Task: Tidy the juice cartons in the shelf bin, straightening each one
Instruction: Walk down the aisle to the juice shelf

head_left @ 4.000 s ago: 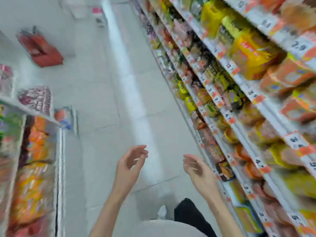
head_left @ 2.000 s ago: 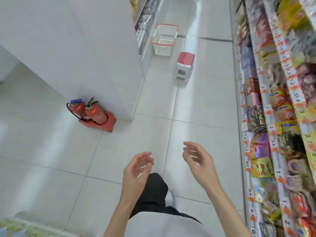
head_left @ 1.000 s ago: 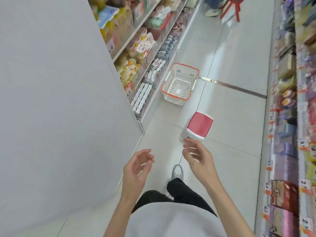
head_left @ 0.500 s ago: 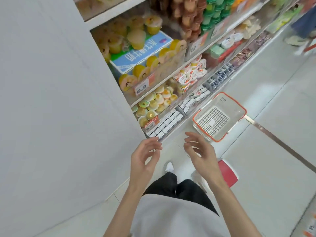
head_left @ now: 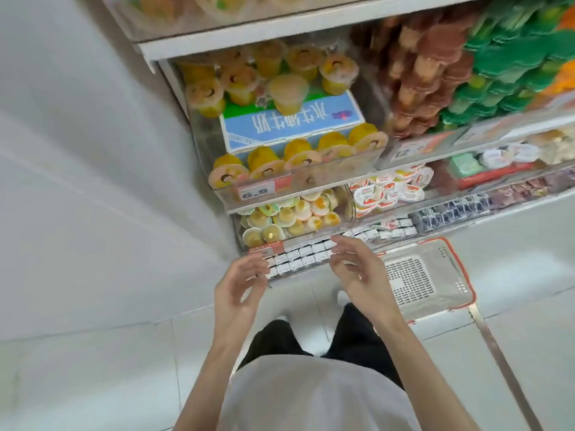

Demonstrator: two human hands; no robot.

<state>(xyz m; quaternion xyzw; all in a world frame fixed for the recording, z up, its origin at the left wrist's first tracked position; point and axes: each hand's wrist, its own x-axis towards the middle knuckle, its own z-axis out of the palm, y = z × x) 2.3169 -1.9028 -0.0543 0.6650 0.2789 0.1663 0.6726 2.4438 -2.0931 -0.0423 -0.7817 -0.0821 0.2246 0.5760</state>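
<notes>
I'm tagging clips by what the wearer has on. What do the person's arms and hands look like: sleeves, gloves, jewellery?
The left hand and right hand are ungloved, and both forearms show no sleeve, watch or bracelet. A glint on the right hand might be a ring; too blurred to tell. Below them: a white top and black trousers.

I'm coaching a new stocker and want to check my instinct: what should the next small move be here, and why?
Probably crouch and lower both hands to the cartons. The left hand and right hand hold nothing, with fingers loosely curled. The cartons sit in the lowest row, near the floor, and the person looks to be standing, so the hands seem well above them.
</notes>
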